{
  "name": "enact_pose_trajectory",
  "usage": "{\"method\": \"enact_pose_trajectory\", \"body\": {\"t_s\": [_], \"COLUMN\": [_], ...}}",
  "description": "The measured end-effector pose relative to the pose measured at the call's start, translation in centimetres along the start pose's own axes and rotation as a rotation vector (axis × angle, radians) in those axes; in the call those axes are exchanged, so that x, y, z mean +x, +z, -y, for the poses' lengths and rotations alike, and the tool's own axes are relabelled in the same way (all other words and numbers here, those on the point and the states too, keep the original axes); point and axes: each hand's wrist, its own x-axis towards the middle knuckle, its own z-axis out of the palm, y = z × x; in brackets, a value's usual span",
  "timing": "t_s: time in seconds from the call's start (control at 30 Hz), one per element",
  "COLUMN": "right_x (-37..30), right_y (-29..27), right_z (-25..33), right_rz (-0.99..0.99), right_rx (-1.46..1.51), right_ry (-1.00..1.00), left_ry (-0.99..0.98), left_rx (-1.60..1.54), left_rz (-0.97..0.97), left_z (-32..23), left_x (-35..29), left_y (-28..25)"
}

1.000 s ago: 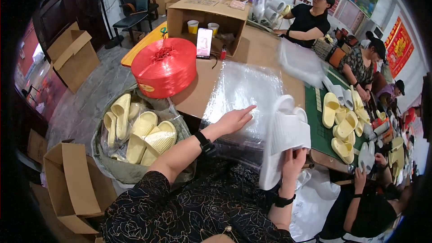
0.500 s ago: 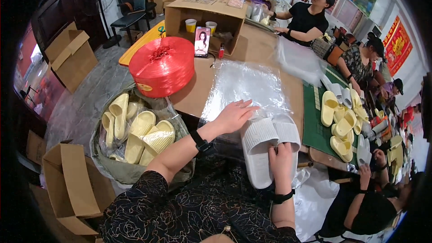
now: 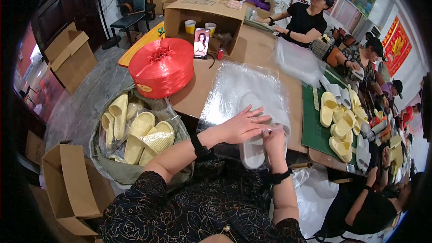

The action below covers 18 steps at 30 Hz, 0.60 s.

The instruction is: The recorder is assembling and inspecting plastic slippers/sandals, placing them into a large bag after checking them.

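Note:
A pair of white slippers lies at the table's near edge, toe ends inside a clear plastic bag and heels toward me. My right hand is closed on the slippers near their straps, at the bag's mouth; its fingertips are partly hidden. My left hand lies over the bag and slippers with fingers spread, its tips close to my right hand. The straps show only faintly through the plastic and behind my hands.
A red roll of plastic twine, a phone and an open carton stand beyond. Left is a sack of bagged yellow slippers. On the right, yellow slippers rest on a green mat; co-workers sit nearby.
The white slippers have slid away from me, deeper into the clear bag. My right hand has moved forward with them, and my left hand has shifted right and nearer to me.

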Motion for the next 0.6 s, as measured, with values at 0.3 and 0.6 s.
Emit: {"method": "enact_pose_trajectory", "body": {"t_s": [0.3, 0.6], "right_x": [7.3, 8.8], "right_y": [3.0, 7.5], "right_z": [2.4, -0.9], "right_rz": [-0.040, -0.201], "right_rx": [-0.077, 0.087], "right_ry": [-0.023, 0.019], "left_ry": [0.045, -0.010], "left_rx": [-0.195, -0.255], "left_rz": [-0.020, -0.130], "left_z": [-0.2, 2.8], "left_x": [-1.6, -4.2], "left_y": [-2.3, -4.1]}}
